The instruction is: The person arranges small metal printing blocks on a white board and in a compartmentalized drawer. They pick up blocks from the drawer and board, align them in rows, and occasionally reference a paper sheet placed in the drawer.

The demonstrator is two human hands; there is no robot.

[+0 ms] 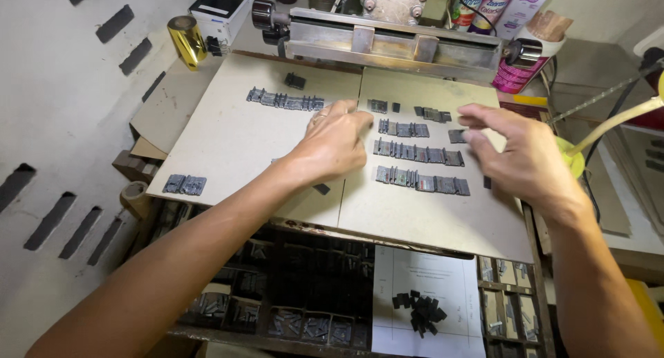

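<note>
1. the left hand [337,142] lies palm down on the grey board [228,143], its grip slack: the fingers are spread flat and hold nothing, with the fingertips reaching toward the short rows of metal type [403,129].
2. the right hand [520,149] hovers just above the board's right edge, blurred. its grip is apart, the fingers loosely curled and clamped on nothing that can be seen, the fingertips near a small single type block [456,136].
3. the rows of metal type lie between the two hands. the top short row sits just right of the left fingertips, the middle row [418,152] below it, and the lowest row [422,181] nearest the viewer, just beside the left hand's knuckles.
4. a longer line of type [286,101] lies on the board above and to the left of the left hand, and a small pair of blocks [185,185] sits near the board's left edge, well apart from both hands.
5. the board rests on the table over a compartmented type case [290,309], which shows below the forearms. a white sheet of paper [453,282] with a loose heap of dark type pieces [418,311] lies on it.
6. behind the board stands a metal press bar [394,43], with a gold foil roll [185,41] at its left and spray cans [494,5] at its right.
</note>
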